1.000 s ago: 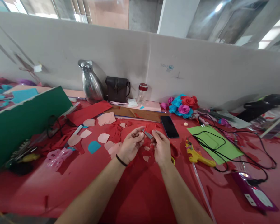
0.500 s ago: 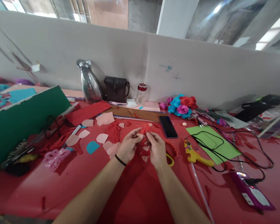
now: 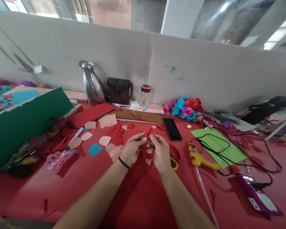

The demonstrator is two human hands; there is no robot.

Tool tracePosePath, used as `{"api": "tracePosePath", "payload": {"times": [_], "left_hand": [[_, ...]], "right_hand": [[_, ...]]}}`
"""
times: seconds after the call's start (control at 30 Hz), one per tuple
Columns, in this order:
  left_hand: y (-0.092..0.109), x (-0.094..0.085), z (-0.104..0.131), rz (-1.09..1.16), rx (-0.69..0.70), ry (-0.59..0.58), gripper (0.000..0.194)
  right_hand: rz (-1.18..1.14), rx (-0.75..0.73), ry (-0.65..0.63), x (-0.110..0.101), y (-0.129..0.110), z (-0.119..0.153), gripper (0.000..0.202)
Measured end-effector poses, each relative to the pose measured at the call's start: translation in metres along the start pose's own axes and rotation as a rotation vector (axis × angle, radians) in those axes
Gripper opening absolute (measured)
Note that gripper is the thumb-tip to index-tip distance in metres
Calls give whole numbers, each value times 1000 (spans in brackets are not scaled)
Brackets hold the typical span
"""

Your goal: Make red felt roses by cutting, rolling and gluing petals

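Between my two hands is a small red paper petal (image 3: 148,131), pinched at both sides above the red table. My left hand (image 3: 134,147), with a black band at the wrist, grips its left side between thumb and fingers. On the other side, my right hand (image 3: 160,149) pinches its right edge. Red-and-yellow-handled scissors (image 3: 174,163) lie just right of my right hand, partly hidden by it. Pink paper petals (image 3: 105,141), a blue petal (image 3: 94,149) and crumpled red paper pieces (image 3: 116,135) are spread left of my left hand.
A phone (image 3: 172,129), a yellow glue gun (image 3: 201,159) and a green sheet (image 3: 219,146) under black cables lie to the right, with a purple power strip (image 3: 258,195). Paper flowers (image 3: 187,108), a bottle (image 3: 145,95), a bag (image 3: 119,91) and a steel jug (image 3: 92,84) line the back.
My fingers have shifted slightly on the red petal, and its upper edge now looks more spread. Both hands stay in nearly the same place.
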State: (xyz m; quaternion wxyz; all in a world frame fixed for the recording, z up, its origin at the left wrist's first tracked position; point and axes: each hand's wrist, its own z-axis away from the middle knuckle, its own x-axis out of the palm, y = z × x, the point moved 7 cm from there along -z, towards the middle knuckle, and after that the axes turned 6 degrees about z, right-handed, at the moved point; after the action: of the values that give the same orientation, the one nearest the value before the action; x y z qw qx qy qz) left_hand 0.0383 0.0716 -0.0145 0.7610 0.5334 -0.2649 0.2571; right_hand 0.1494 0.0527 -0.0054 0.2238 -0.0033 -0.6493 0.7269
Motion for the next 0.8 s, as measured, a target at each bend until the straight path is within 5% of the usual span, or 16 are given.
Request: {"api": "tracePosePath", "payload": {"times": [0.8], "left_hand": [[12,-2,4,-207,209,42,29]], "right_hand": [[23,-47,-18,2,3,1,31]]}}
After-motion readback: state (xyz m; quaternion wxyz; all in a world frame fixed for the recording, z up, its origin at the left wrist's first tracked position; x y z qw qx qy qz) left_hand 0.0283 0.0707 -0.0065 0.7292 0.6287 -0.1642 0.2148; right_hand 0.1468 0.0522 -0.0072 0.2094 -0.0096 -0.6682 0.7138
